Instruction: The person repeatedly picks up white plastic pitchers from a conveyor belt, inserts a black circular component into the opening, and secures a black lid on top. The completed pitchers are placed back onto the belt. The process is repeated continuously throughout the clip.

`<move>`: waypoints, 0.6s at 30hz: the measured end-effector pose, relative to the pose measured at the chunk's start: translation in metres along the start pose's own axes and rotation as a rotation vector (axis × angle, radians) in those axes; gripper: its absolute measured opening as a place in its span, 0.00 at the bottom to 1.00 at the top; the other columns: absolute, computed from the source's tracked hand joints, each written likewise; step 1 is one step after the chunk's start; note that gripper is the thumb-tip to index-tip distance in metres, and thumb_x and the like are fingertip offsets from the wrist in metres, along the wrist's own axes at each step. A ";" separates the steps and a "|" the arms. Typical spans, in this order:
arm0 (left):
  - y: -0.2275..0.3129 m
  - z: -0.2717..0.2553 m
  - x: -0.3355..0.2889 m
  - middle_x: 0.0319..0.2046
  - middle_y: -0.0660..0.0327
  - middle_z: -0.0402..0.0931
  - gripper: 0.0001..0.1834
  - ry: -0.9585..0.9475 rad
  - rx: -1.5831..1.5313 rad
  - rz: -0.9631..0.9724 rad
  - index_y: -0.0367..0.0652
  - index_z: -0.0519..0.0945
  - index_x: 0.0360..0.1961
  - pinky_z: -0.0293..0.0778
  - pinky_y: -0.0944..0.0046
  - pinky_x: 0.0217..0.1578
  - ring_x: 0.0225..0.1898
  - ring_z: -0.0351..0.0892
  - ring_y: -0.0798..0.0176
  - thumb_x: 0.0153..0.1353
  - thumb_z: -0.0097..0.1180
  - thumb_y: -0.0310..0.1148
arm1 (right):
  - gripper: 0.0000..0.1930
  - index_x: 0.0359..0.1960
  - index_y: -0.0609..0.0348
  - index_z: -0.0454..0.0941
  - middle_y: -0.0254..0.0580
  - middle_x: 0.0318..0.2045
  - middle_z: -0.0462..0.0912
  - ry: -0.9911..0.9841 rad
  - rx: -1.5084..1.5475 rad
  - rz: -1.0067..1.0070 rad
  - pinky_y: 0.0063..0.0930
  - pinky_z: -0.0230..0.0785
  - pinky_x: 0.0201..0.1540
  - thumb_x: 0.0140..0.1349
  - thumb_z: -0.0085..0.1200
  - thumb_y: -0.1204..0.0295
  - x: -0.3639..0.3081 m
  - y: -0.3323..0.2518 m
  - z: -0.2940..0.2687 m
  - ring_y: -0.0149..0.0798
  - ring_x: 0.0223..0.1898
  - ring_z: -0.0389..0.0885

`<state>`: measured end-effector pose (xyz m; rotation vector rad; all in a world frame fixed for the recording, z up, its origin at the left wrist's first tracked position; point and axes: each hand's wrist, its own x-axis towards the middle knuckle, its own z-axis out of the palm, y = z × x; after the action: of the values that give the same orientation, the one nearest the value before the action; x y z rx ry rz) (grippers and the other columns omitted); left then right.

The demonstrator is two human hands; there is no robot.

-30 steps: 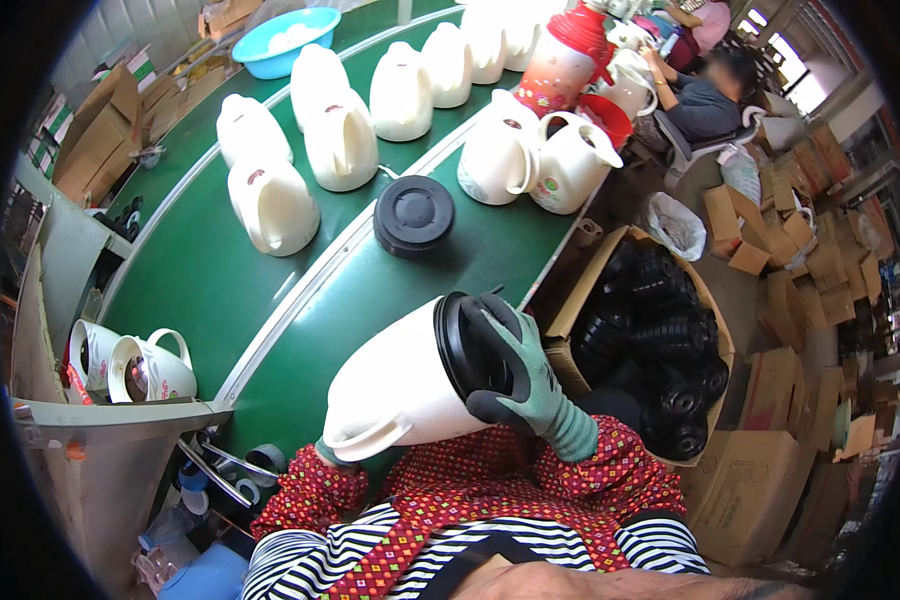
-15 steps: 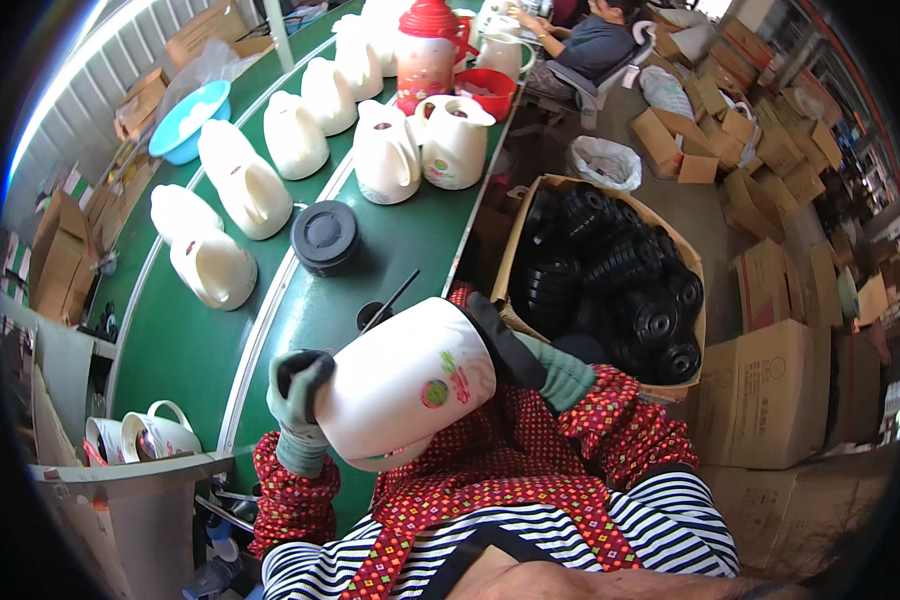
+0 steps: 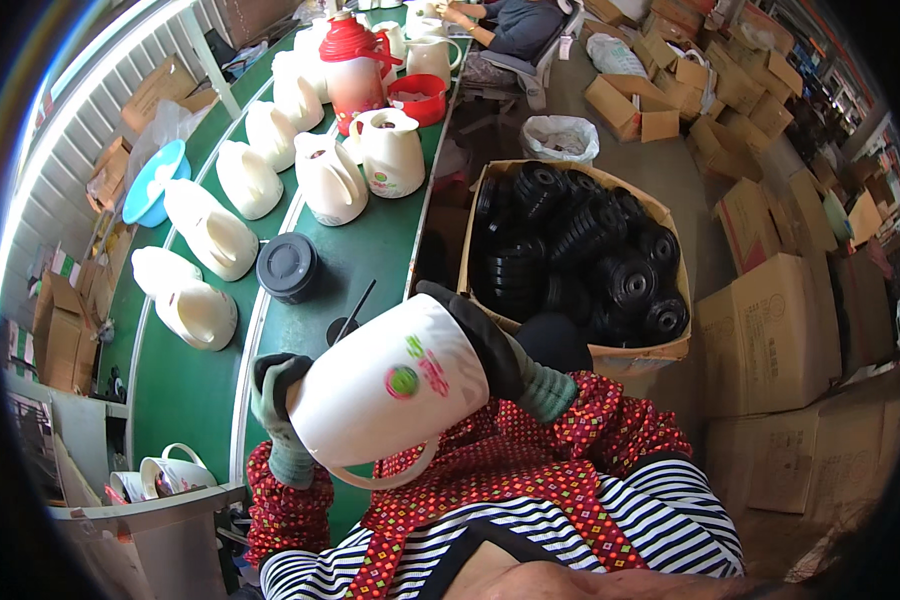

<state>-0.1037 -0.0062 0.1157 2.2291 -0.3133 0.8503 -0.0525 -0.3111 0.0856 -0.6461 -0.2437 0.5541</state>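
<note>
A white jug shell (image 3: pixel 385 385) with a pink and green printed design lies tilted on its side between my two hands, above the near end of the green table. Its loop handle (image 3: pixel 395 478) hangs on the lower side. My left hand (image 3: pixel 278 395), in a grey-green glove with dark fingers, grips the left end. At the upper right end my right hand (image 3: pixel 495 350), gloved alike, is wrapped round the other end; some fingertips are hidden behind the shell. Just beyond stand a dark round ribbed base (image 3: pixel 288 267) and a thin black rod (image 3: pixel 359 308) rising from a dark round spot.
White jugs stand in rows along the green table (image 3: pixel 315 245), with a red flask (image 3: pixel 353 75) and a red bowl (image 3: pixel 417 98) farther back. Right of the table, a carton (image 3: pixel 638 357) holds black round parts. A grey bin (image 3: pixel 160 505) with jugs stands lower left. Another person (image 3: pixel 520 30) sits far back.
My view has swung, so the table's things sit farther left. The jug shell has turned in my hands, and more of its handle shows below. Both hands still hold it.
</note>
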 end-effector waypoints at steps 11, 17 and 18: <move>0.003 0.063 -0.053 0.75 0.53 0.59 0.36 -0.572 -1.384 -0.811 0.46 0.55 0.78 0.62 0.52 0.72 0.73 0.63 0.53 0.74 0.55 0.41 | 0.60 0.77 0.49 0.64 0.73 0.76 0.49 -0.556 -1.496 -0.704 0.72 0.46 0.74 0.42 0.74 0.36 -0.016 -0.061 0.050 0.78 0.75 0.49; 0.013 0.038 -0.026 0.69 0.51 0.70 0.29 -0.406 -1.238 -1.001 0.42 0.66 0.72 0.69 0.54 0.67 0.68 0.70 0.53 0.75 0.54 0.41 | 0.39 0.75 0.60 0.62 0.56 0.76 0.58 -0.113 -0.861 -0.641 0.50 0.52 0.78 0.65 0.63 0.60 -0.019 -0.021 0.014 0.53 0.77 0.57; 0.012 0.045 -0.026 0.63 0.51 0.77 0.24 -0.175 -1.410 -1.138 0.40 0.76 0.64 0.75 0.54 0.61 0.61 0.78 0.52 0.72 0.57 0.41 | 0.33 0.76 0.61 0.61 0.45 0.76 0.59 -0.025 -0.389 -0.445 0.39 0.54 0.77 0.72 0.57 0.68 -0.016 -0.004 0.012 0.40 0.76 0.60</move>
<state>-0.1071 -0.0471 0.0818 0.8177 0.2542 -0.2378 -0.0683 -0.3167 0.0964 -0.9295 -0.5114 0.0832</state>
